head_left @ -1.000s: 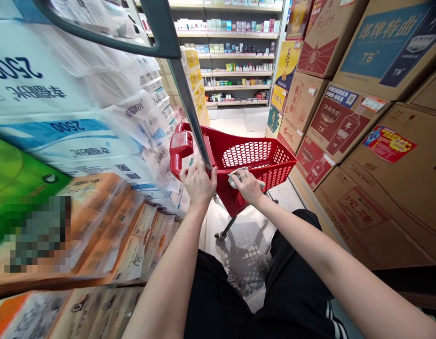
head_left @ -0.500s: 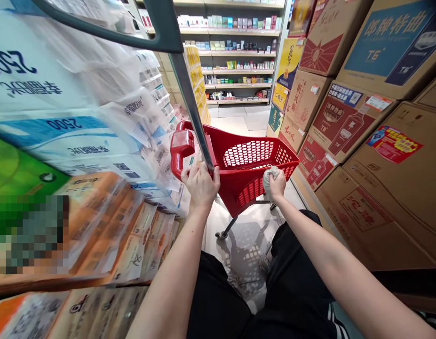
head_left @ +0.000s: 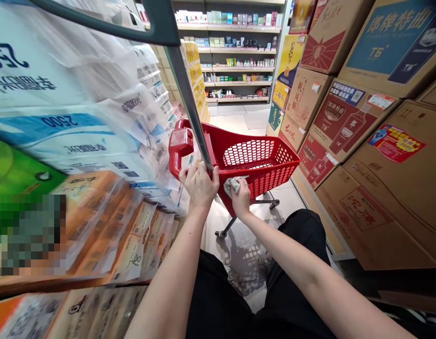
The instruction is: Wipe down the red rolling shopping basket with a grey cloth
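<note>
A small red shopping basket cart (head_left: 277,176) with perforated sides stands in front of my knees on thin metal legs with casters. From its near left corner a grey metal pole (head_left: 189,101) rises to a dark handle (head_left: 161,28) at the top. My left hand (head_left: 200,186) is closed around the cart's corner at the foot of the pole. A crumpled light grey cloth (head_left: 233,185) is bunched in my right hand (head_left: 242,197), pressed against the near outer side of the basket. Part of the cloth is hidden under my fingers.
Stacked tissue packs (head_left: 76,127) crowd the left side, above orange packs (head_left: 101,207) on a shelf. Cardboard liquor cartons (head_left: 348,122) are piled along the right. A tiled aisle (head_left: 239,115) runs ahead to shelves (head_left: 235,52) of small goods.
My right hand has slid the cloth left along the cart's side, from near the far end to close by my left hand. The left hand keeps its hold.
</note>
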Demonstrator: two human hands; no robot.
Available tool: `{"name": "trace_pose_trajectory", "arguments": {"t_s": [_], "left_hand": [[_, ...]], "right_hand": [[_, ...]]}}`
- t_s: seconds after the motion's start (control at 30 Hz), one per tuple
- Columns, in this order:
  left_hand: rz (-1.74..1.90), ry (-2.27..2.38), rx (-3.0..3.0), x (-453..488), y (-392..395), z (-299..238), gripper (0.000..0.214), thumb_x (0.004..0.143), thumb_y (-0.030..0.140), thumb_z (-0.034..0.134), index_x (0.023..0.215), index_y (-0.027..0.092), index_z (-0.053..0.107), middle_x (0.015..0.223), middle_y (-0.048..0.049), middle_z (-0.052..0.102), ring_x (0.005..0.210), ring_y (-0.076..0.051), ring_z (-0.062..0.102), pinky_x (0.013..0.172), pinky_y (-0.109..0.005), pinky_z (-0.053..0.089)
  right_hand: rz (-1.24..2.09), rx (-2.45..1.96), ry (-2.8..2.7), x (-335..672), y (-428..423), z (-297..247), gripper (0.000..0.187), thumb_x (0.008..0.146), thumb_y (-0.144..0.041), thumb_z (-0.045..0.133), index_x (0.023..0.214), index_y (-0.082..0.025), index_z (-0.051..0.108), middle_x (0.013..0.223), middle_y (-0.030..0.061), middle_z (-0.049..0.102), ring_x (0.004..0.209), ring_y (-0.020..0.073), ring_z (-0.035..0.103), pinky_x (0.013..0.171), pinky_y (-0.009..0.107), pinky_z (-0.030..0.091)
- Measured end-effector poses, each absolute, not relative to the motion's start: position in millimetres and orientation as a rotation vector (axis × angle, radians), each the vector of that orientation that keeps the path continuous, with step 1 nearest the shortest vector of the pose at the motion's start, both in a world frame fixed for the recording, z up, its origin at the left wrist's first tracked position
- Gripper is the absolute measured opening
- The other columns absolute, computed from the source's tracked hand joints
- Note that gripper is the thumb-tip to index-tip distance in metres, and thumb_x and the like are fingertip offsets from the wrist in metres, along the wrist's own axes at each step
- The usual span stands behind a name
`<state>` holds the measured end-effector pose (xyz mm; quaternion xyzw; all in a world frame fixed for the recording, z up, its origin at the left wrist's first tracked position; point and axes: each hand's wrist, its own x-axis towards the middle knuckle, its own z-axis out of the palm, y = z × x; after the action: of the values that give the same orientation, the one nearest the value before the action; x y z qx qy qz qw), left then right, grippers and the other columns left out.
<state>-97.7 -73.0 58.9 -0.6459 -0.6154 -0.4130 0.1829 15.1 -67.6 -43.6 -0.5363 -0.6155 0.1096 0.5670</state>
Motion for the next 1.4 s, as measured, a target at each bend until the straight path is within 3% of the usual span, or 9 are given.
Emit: {"name": "trace_pose_trajectory", "arguments": {"t_s": [0.23,0.4,0.57,0.73,0.9,1.03,1.23,1.4], "left_hand": [[-1.177,-1.736,-1.824,-104.1,-73.6,57.0,0.023,0.085,0.042,0.045,0.080,0.021,0.053,0.067,-0.0061,0.057,0.084,-0.027,0.055,0.096,-0.046,0.025],[-1.228,-1.792,-1.855,-99.8,-70.2,56.8,0.024,0.085,0.042,0.044,0.082,0.021,0.054,0.069,-0.0076,0.057,0.090,-0.028,0.054,0.097,-0.048,0.022],[-1.224,-1.782,-1.844,-93.4,-68.3,56.6,0.024,0.085,0.042,0.044,0.081,0.020,0.054,0.070,-0.0075,0.057,0.088,-0.028,0.054,0.097,-0.047,0.022],[-1.209,-1.766,-1.812,-92.0,-70.0,55.4,0.023,0.085,0.042,0.045,0.082,0.020,0.053,0.069,-0.0068,0.058,0.087,-0.027,0.054,0.096,-0.046,0.023],[-1.183,-1.783,-1.836,-93.0,-72.6,56.9,0.025,0.087,0.042,0.043,0.083,0.020,0.053,0.071,-0.0070,0.059,0.089,-0.027,0.054,0.096,-0.046,0.023],[-1.177,-1.785,-1.842,-93.9,-71.7,58.2,0.026,0.087,0.043,0.042,0.084,0.019,0.053,0.072,-0.0078,0.060,0.090,-0.027,0.053,0.096,-0.047,0.023],[-1.161,-1.758,-1.845,-95.0,-69.4,56.3,0.026,0.087,0.043,0.042,0.084,0.019,0.052,0.072,-0.0088,0.060,0.090,-0.028,0.054,0.095,-0.046,0.023],[-1.183,-1.767,-1.839,-95.6,-70.1,56.6,0.026,0.087,0.042,0.042,0.085,0.019,0.052,0.072,-0.0089,0.060,0.090,-0.028,0.053,0.095,-0.047,0.024]], "right_hand": [[-0.033,-1.322,-1.689,103.2,-32.4,-73.7,0.029,0.090,-0.023,0.038,0.108,-0.014,0.059,0.110,0.0155,0.059,0.107,0.0227,0.051,0.094,0.041,0.041],[-0.143,-1.532,-1.747,147.5,-16.5,-82.6,0.031,0.089,-0.016,0.038,0.110,-0.013,0.060,0.115,0.0161,0.057,0.109,0.0237,0.048,0.093,0.040,0.040],[-0.157,-1.550,-1.804,129.0,-24.8,-82.0,0.033,0.086,-0.012,0.041,0.114,-0.015,0.058,0.118,0.0144,0.054,0.106,0.0240,0.048,0.092,0.039,0.040],[-0.074,-1.382,-2.086,79.3,-50.2,-100.2,0.027,0.086,-0.011,0.045,0.105,-0.020,0.062,0.109,0.0115,0.058,0.098,0.0238,0.050,0.084,0.036,0.045],[-0.039,-1.568,-2.126,47.8,-68.3,-117.0,0.025,0.087,-0.012,0.045,0.105,-0.020,0.062,0.111,0.0138,0.055,0.102,0.0261,0.049,0.079,0.035,0.046],[0.013,-1.687,-2.146,41.7,-66.3,-110.1,0.028,0.088,-0.010,0.039,0.108,-0.015,0.058,0.115,0.0165,0.052,0.105,0.0271,0.049,0.081,0.035,0.044],[0.222,-1.629,-1.729,30.6,-57.9,-71.4,0.029,0.085,-0.011,0.040,0.110,-0.013,0.054,0.112,0.0156,0.051,0.097,0.0232,0.052,0.084,0.033,0.042],[0.328,-1.510,-1.446,17.1,-54.9,-32.8,0.019,0.091,-0.027,0.038,0.090,-0.018,0.055,0.097,0.0107,0.056,0.087,0.0212,0.054,0.078,0.032,0.042]]}}
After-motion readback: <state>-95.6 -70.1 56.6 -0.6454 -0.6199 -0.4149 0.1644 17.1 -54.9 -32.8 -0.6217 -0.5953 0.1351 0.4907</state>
